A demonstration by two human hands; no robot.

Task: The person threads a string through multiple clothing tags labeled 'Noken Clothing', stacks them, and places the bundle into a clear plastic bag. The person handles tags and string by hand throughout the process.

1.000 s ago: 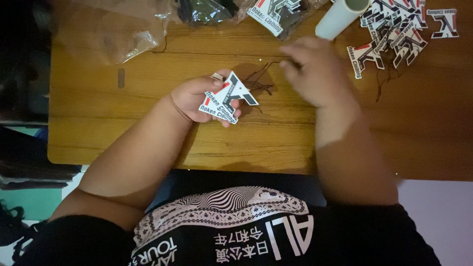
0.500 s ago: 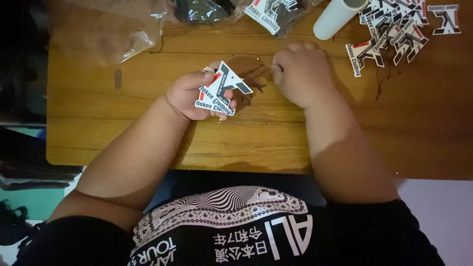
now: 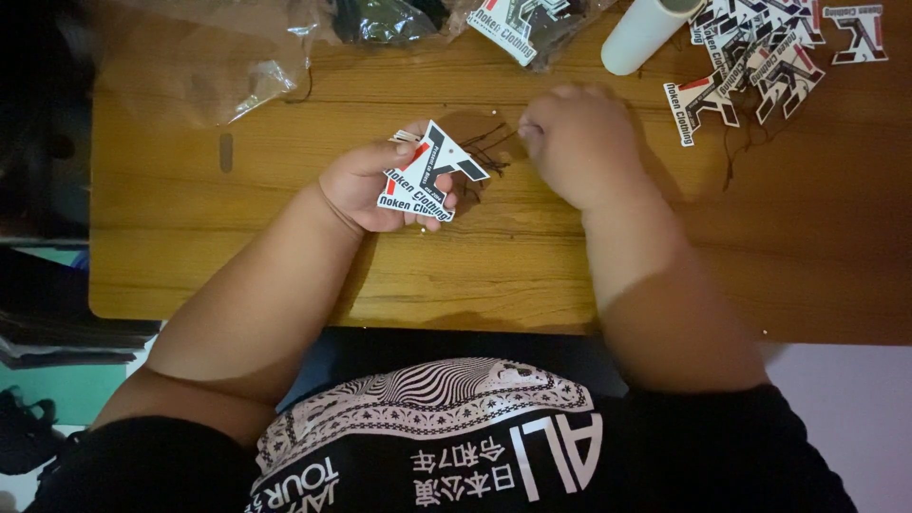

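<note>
My left hand grips a small stack of letter-shaped paper tags, white with black and red print, held just above the wooden table. My right hand rests on the table to the right of the tags, fingers curled at a bundle of thin dark strings that lies between the two hands. Whether it pinches a string is hidden by the fingers.
A heap of the same tags lies at the far right, beside a white tube. Clear plastic bags sit at the far left, and another bag with tags is at the top centre.
My left hand has tilted the tags and drawn them slightly left. My right hand has slid left from the table's right side toward the strings.
</note>
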